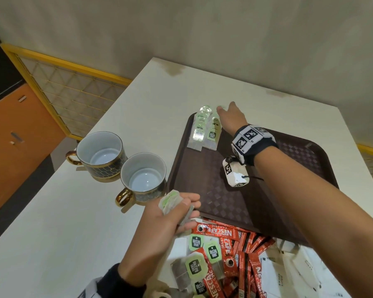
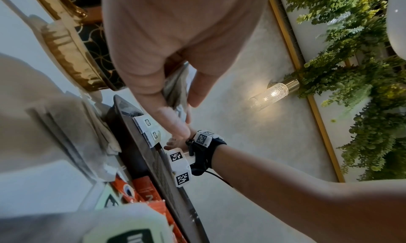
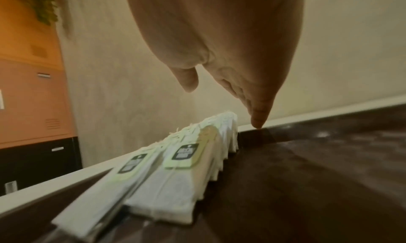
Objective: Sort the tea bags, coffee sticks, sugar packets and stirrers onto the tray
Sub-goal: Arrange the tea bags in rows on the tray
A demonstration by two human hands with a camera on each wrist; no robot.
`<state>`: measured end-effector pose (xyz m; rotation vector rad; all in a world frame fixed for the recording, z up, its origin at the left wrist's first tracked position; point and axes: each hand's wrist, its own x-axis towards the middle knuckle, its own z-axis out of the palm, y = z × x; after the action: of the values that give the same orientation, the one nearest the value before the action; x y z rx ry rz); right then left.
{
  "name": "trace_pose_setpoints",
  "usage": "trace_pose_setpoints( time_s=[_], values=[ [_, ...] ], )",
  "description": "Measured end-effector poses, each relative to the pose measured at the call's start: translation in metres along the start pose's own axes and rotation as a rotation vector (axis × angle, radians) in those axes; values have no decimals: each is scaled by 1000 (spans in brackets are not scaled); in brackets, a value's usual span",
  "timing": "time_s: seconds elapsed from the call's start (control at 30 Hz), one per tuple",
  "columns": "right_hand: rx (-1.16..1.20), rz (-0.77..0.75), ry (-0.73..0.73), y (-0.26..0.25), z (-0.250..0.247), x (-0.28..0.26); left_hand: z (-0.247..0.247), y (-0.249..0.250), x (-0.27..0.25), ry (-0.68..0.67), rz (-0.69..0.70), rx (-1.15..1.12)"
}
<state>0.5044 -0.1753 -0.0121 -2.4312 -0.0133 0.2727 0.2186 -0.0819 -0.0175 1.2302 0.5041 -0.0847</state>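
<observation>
A dark brown tray [image 1: 228, 203] lies on the white table. Two overlapping rows of green-tagged tea bags [image 1: 205, 130] run along its far left side, also in the right wrist view as tea bags [image 3: 175, 174]. My right hand [image 1: 228, 115] reaches over the far end of the rows with straight fingers, one fingertip [image 3: 258, 123] touching the tray rim [image 3: 255, 135], holding nothing. My left hand [image 1: 177, 209] grips a small bundle of tea bags [image 1: 170, 201] near the tray's front left corner; the bundle [image 2: 175, 88] shows between its fingers. Loose tea bags [image 1: 194, 265], red coffee sticks [image 1: 243, 254] and white sugar packets [image 1: 289, 274] lie in front.
Two dark cups with gold handles, one cup [image 1: 101, 155] behind and one cup [image 1: 143, 179] nearer, stand left of the tray close to my left hand. An orange cabinet [image 1: 15, 147] stands off the table's left edge. A wall runs behind the table.
</observation>
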Motion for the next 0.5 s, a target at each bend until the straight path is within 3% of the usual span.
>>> trace_pose_setpoints(
  time_s=[0.17,0.5],
  values=[
    [-189,16,-88,0,1,14,-3,-1,3,23,-4,0],
    [-265,-45,-154,11,5,25,1,-3,7,9,-23,-22]
  ],
)
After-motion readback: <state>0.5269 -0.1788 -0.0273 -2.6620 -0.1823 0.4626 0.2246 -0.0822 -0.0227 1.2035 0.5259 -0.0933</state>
